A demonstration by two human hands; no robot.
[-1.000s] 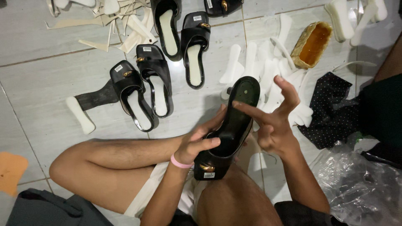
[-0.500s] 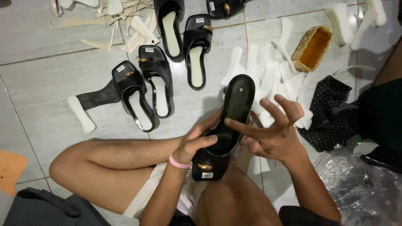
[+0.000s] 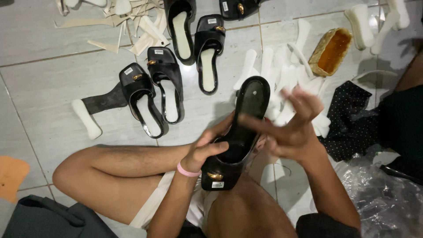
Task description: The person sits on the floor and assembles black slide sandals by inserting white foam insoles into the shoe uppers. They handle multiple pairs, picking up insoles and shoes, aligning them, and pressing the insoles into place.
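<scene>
6 black sandals [image 3: 240, 136], 1 yellow tray [image 3: 331, 51], 1 pink wristband [image 3: 187, 171].

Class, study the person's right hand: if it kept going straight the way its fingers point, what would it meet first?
The right hand points leftward at the glossy black slip-on sandal that the left hand holds; probably the sandal's insole first, though motion blur leaves depth unclear.

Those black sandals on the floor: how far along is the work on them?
Four sandals on the tiled floor already have white insoles inside, so they look done. One black sandal is in hand: the left hand grips it near the toe strap, and the right hand, blurred, works at its bare black footbed. A pile of loose white insoles lies beyond it, unused. One more sandal is cut off by the top edge.
</scene>
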